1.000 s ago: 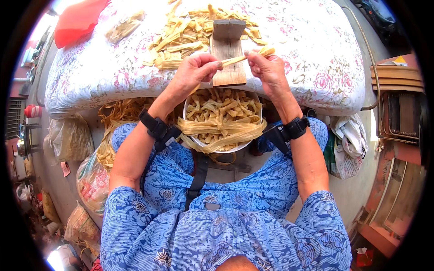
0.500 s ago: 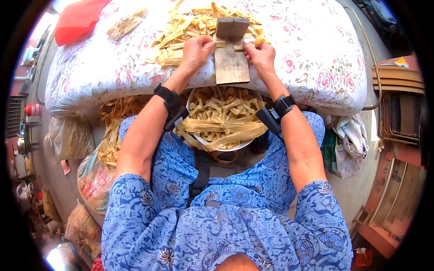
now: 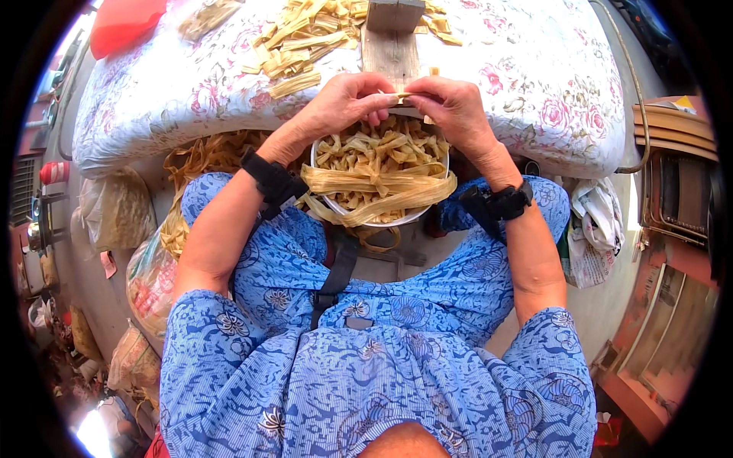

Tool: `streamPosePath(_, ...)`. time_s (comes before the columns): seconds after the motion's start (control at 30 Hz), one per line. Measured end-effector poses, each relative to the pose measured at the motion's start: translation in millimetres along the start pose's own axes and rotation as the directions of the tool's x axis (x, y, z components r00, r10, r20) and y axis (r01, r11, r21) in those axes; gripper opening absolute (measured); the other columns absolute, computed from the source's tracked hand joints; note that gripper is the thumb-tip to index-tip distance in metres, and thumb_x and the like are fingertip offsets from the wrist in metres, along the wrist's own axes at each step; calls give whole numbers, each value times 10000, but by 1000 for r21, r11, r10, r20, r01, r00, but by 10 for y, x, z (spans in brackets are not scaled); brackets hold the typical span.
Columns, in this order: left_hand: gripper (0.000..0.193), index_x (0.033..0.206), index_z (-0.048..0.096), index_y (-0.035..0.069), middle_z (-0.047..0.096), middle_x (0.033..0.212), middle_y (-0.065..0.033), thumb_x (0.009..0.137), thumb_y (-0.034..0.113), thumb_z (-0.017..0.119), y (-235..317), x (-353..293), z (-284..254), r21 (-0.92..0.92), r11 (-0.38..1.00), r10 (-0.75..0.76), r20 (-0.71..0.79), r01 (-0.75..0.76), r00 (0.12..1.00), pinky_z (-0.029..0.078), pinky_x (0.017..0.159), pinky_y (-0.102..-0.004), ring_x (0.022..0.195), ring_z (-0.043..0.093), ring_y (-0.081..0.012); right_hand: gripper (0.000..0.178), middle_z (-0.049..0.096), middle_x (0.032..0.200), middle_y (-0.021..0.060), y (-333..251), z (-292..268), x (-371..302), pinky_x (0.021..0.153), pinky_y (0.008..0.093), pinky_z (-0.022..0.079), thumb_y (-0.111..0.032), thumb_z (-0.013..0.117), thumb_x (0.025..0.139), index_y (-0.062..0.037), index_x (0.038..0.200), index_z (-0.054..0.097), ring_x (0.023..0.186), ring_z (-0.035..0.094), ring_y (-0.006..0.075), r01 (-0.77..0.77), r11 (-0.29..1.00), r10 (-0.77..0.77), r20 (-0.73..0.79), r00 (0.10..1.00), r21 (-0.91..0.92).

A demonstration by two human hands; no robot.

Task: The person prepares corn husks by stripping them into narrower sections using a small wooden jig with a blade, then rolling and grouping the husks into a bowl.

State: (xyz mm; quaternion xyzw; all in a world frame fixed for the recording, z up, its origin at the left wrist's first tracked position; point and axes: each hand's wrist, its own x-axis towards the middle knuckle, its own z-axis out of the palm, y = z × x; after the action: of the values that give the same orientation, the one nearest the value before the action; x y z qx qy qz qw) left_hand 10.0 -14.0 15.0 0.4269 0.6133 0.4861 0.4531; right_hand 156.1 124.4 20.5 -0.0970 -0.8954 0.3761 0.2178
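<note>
My left hand (image 3: 353,101) and my right hand (image 3: 455,108) meet at the near end of a wooden board, over the table's front edge. Between their thumbs and forefingers they pinch a short, pale strip (image 3: 402,95) that looks like dried corn husk. The board (image 3: 390,53) carries an upright wooden block (image 3: 395,17) at its far part. Below my hands, a white basin (image 3: 416,217) holds many folded or knotted husk pieces (image 3: 374,153). Long husk strips (image 3: 382,187) lie across its top. My fingers hide part of the held strip.
Loose husk strips (image 3: 313,38) are spread on the flowered tablecloth (image 3: 175,91) left of the board. A red bag (image 3: 126,27) lies at the far left. More husks (image 3: 206,164) hang below the table, beside plastic bags (image 3: 114,214). Stacked wooden furniture (image 3: 672,160) stands at right.
Both hands have come nearer to me, from either side of the board to its near end, and closer together. The strip that lay across the board is now between my fingertips.
</note>
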Motion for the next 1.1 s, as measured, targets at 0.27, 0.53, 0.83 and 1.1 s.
streamPosePath(0.27, 136, 934, 595, 11, 550, 656, 11, 838, 103, 567, -147, -60, -83, -20, 999, 48, -97, -51, 994, 415, 535, -181, 583, 491, -39, 227, 645, 754, 65, 25, -135, 74, 604, 259, 469, -212, 617, 808, -6, 903, 623, 673, 588, 114, -66, 971, 83, -67, 994, 229)
streamPosePath(0.53, 91, 894, 592, 68, 490, 602, 46, 804, 63, 606, 139, -5, 129, 486, 711, 513, 136, -508, 848, 383, 489, -200, 555, 461, -27, 384, 582, 601, 34, 153, 24, -53, 406, 171, 342, -340, 496, 891, 8, 809, 634, 435, 433, 33, -619, 662, 304, 604, 737, 422)
streamPosePath(0.83, 231, 889, 593, 44, 508, 682, 51, 880, 268, 536, -145, 74, -59, -336, 942, 37, 14, -30, 999, 331, 515, -145, 575, 411, -6, 240, 515, 557, -22, -62, 135, 12, 397, 159, 294, -199, 518, 881, -33, 1037, 596, 422, 383, 15, -492, 48, -36, 494, 869, 869)
streamPosePath(1.1, 191, 930, 520, -18, 512, 722, -44, 889, 168, 498, -340, 112, 233, -650, 585, -158, 495, 485, 854, 332, 431, -131, 520, 427, -35, 217, 638, 749, 53, 76, 213, 64, 604, 220, 474, -196, 595, 826, -58, 985, 647, 677, 580, 95, -94, 995, 90, 128, 988, 26)
